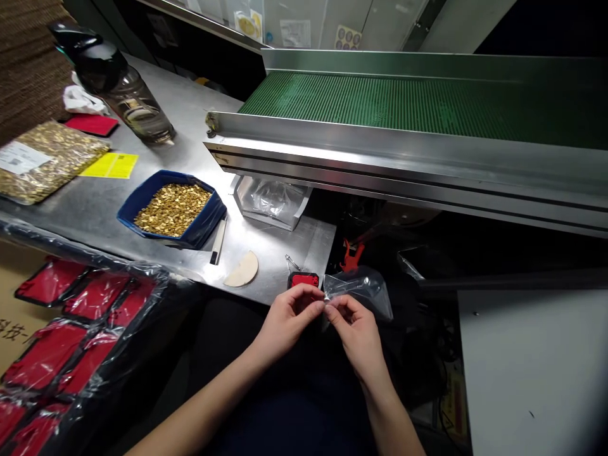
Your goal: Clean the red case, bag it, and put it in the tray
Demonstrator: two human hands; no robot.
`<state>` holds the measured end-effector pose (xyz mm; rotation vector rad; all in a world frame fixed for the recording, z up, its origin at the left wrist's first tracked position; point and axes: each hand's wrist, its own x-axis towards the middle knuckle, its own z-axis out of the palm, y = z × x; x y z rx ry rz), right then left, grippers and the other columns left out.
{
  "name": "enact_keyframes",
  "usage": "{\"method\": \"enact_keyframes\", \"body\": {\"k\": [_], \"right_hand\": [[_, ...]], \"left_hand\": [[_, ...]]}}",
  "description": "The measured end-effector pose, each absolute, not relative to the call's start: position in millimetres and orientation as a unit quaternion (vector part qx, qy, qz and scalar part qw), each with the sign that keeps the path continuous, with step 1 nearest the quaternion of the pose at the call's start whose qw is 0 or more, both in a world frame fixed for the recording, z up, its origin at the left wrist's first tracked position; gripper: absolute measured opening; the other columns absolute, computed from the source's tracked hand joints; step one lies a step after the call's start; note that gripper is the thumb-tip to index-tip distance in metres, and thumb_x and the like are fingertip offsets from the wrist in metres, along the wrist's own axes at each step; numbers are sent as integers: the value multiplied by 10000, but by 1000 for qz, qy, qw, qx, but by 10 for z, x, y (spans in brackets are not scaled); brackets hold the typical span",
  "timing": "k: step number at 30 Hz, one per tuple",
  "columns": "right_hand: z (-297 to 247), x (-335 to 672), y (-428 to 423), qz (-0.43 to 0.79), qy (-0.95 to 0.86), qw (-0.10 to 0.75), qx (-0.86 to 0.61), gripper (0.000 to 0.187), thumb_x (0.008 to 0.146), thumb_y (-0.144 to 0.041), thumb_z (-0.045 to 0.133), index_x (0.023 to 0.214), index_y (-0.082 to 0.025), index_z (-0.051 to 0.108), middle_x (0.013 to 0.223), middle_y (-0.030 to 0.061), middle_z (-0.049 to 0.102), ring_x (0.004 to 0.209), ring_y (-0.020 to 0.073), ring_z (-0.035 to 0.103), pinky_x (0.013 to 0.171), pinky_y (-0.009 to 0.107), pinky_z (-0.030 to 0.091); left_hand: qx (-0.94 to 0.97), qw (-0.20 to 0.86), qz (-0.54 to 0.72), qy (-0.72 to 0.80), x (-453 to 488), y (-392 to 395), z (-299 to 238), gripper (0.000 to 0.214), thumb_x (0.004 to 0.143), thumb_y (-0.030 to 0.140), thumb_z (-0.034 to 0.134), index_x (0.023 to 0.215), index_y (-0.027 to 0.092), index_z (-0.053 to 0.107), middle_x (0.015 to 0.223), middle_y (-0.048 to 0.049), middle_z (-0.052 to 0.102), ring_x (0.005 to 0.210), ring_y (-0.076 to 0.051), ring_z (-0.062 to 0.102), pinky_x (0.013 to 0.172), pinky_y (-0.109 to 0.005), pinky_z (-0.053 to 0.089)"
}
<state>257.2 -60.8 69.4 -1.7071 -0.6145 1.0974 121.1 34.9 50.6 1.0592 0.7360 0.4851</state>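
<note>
My left hand [287,320] and my right hand [357,332] meet in front of my body, thumbs and fingertips pinched together. A clear plastic bag [373,288] spreads out behind the right fingers, and both hands grip its edge. Anything smaller between the fingertips is too small to make out. Just beyond the left fingers, a red piece with a black border [304,278] lies at the table corner, partly hidden by the hand. A small metal clip-like part [292,261] lies behind it.
On the metal table [280,253] are a blue bin of small gold-coloured pieces [173,209], a cutter [219,239], a pale half-disc [243,269], a white tray of clear bags [270,199] and a water bottle [126,95]. A green conveyor [380,104] runs behind. Bagged red pieces [52,354] fill a box at left.
</note>
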Motion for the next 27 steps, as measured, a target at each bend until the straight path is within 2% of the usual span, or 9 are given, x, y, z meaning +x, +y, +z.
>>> {"method": "enact_keyframes", "body": {"k": [6, 10, 14, 16, 19, 23, 27], "right_hand": [[569, 2571, -629, 517, -194, 527, -646, 328, 771, -452, 851, 787, -195, 647, 776, -14, 649, 766, 138, 597, 730, 249, 486], [536, 2560, -643, 521, -199, 513, -653, 390, 757, -514, 844, 743, -184, 638, 707, -1, 660, 689, 147, 605, 689, 268, 496], [569, 2579, -683, 466, -231, 464, -717, 383, 813, -514, 776, 713, -207, 571, 718, 16, 689, 684, 179, 629, 692, 299, 494], [613, 2586, -709, 357, -278, 407, -794, 347, 864, -452, 709, 693, -223, 513, 795, 22, 705, 722, 182, 621, 713, 299, 470], [673, 2573, -726, 226, -336, 346, -846, 289, 906, -350, 601, 685, -233, 456, 883, 22, 704, 791, 183, 612, 750, 294, 441], [659, 2541, -690, 266, -330, 356, -833, 202, 900, -337, 574, 759, -248, 459, 717, -39, 574, 668, 151, 558, 666, 263, 427], [564, 2536, -655, 356, -290, 423, -781, 161, 886, -358, 582, 860, -248, 467, 772, -44, 565, 641, 131, 563, 613, 242, 450]], "left_hand": [[644, 679, 211, 282, 1148, 311, 521, 245, 820, 228, 824, 1045, 208, 728, 940, -24, 722, 853, -180, 672, 794, -294, 536], [675, 645, 203, 296, 1109, 308, 512, 71, 873, 252, 768, 891, 196, 728, 848, -23, 728, 781, -175, 669, 739, -294, 515], [661, 629, 204, 355, 1059, 305, 509, 161, 938, 311, 681, 824, 197, 682, 824, -27, 728, 749, -168, 652, 722, -296, 494], [590, 659, 235, 404, 1053, 326, 509, 198, 932, 336, 678, 805, 198, 615, 853, -25, 718, 749, -157, 635, 702, -279, 488], [404, 763, 268, 427, 1077, 393, 538, 228, 872, 317, 720, 827, 213, 522, 812, 14, 658, 739, -137, 609, 705, -258, 496], [228, 869, 219, 380, 1120, 468, 637, 241, 810, 251, 724, 964, 215, 542, 790, 36, 590, 710, -116, 570, 735, -261, 505], [288, 887, 177, 316, 1112, 421, 663, 313, 762, 213, 770, 935, 212, 509, 739, 63, 518, 638, -86, 468, 642, -208, 413]]}}
